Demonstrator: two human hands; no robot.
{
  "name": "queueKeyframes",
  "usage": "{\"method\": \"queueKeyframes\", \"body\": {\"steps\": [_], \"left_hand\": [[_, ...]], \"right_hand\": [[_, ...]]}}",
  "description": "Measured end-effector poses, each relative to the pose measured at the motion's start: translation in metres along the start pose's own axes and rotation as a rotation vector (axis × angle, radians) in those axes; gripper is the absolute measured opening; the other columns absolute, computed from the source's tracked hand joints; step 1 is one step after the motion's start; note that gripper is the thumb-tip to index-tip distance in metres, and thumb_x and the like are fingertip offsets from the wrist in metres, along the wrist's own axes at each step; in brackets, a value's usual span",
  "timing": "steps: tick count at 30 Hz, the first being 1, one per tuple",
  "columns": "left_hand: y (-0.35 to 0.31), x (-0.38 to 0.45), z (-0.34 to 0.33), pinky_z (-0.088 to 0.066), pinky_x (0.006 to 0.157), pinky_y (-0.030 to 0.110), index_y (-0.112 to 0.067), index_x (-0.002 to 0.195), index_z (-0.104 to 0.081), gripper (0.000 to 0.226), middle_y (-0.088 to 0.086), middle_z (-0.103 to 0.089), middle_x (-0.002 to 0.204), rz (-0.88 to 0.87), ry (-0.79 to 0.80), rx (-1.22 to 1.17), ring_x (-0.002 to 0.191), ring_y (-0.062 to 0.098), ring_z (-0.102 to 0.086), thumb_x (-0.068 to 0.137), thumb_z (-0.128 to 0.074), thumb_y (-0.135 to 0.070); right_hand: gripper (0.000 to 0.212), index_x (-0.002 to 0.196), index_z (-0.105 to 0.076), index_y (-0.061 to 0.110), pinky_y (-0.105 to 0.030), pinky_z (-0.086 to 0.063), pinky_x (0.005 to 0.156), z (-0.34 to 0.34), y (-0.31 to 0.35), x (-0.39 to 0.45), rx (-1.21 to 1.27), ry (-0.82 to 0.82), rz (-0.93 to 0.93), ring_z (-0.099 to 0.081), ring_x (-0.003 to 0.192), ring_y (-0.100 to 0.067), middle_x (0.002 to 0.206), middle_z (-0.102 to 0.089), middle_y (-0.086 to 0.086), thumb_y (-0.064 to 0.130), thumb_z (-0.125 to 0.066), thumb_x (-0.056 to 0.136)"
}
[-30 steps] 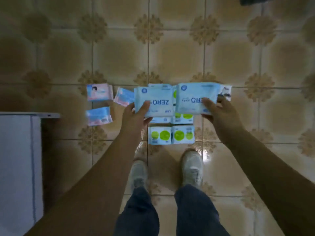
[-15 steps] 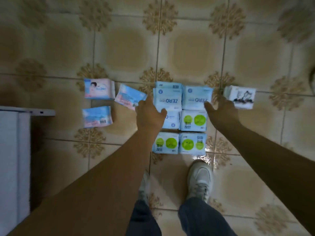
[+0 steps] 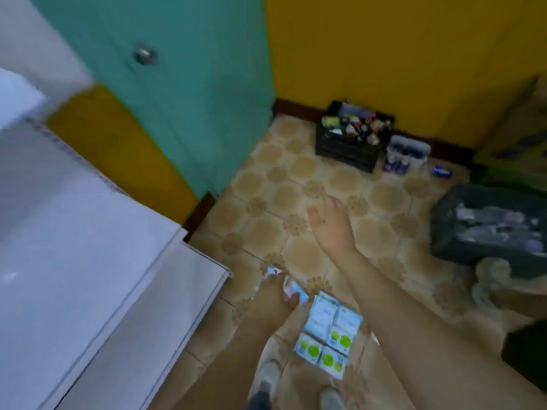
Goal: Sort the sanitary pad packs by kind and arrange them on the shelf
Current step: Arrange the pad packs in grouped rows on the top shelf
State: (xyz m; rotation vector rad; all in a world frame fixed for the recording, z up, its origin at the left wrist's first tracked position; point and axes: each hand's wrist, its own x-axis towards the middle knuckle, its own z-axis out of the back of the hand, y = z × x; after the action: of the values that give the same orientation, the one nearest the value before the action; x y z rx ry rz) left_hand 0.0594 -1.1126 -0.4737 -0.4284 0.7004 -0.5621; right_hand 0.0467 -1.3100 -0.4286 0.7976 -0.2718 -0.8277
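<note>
A block of sanitary pad packs lies on the tiled floor: two pale blue packs (image 3: pixel 325 313) with two green-dotted packs (image 3: pixel 324 352) below them. My left hand (image 3: pixel 273 297) reaches down onto a pink-and-blue pack (image 3: pixel 293 290), and another pink pack (image 3: pixel 273 270) peeks out past its fingertips. Blur hides whether the fingers grip it. My right hand (image 3: pixel 331 224) hovers flat above bare floor beyond the packs, fingers straight and holding nothing. The white shelf unit (image 3: pixel 88 261) stands at the left.
A teal door (image 3: pixel 177 99) and yellow wall (image 3: pixel 399 54) close the far side. A black crate (image 3: pixel 349 152) of small items and some bottles (image 3: pixel 405 155) stand by the wall. A dark basket (image 3: pixel 488 226) sits at the right. My shoes (image 3: pixel 270 377) are near the packs.
The view has swung up and tilted, showing the door, wall and crates. My left hand moved onto the pink-and-blue pack. My right hand left the blue packs and stretched forward over the floor.
</note>
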Motion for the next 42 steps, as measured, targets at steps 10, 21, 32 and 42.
{"method": "queueKeyframes", "body": {"steps": [10, 21, 32, 42], "left_hand": [[-0.032, -0.187, 0.220, -0.041, 0.105, 0.028, -0.019, 0.141, -0.048, 0.054, 0.000, -0.054, 0.135, -0.066, -0.740, -0.202, 0.125, 0.016, -0.051, 0.093, -0.060, -0.042], [0.149, -0.467, 0.324, -0.048, 0.097, 0.028, -0.031, 0.134, -0.051, 0.042, -0.012, -0.056, 0.122, 0.070, -1.269, -0.266, 0.107, 0.000, -0.054, 0.093, -0.060, -0.037], [0.315, -0.626, 0.389, -0.049, 0.090, 0.032, -0.022, 0.116, -0.063, 0.032, -0.009, -0.061, 0.107, 0.303, -1.609, -0.203, 0.097, 0.009, -0.058, 0.084, -0.069, -0.022], [0.432, -0.631, 0.479, -0.036, 0.107, 0.041, -0.024, 0.149, -0.035, 0.088, 0.007, -0.039, 0.147, 0.898, -1.218, -0.139, 0.135, 0.028, -0.037, 0.077, -0.066, -0.064]], "right_hand": [[0.070, 0.136, -0.053, 0.008, -0.041, -0.036, 0.104, 0.057, 0.359, -0.112, 0.245, 0.041, 0.821, -0.051, 0.118, -0.030, 0.125, -0.059, -0.012, 0.058, -0.029, 0.094], [0.055, 0.144, -0.040, 0.011, -0.043, -0.038, 0.107, -0.050, 0.589, -0.382, 0.416, 0.352, 1.198, -0.044, 0.128, -0.026, 0.139, -0.047, -0.009, 0.043, -0.047, 0.099], [0.063, 0.149, -0.032, 0.016, -0.044, -0.034, 0.111, -0.168, 0.699, -0.522, 0.272, 0.478, 1.267, -0.036, 0.138, -0.029, 0.151, -0.037, -0.009, 0.041, -0.054, 0.096], [0.072, 0.150, -0.026, 0.009, -0.042, -0.036, 0.106, -0.304, 0.843, -0.517, -0.147, 0.601, 1.300, -0.034, 0.135, -0.039, 0.149, -0.031, -0.020, 0.038, -0.057, 0.093]]}}
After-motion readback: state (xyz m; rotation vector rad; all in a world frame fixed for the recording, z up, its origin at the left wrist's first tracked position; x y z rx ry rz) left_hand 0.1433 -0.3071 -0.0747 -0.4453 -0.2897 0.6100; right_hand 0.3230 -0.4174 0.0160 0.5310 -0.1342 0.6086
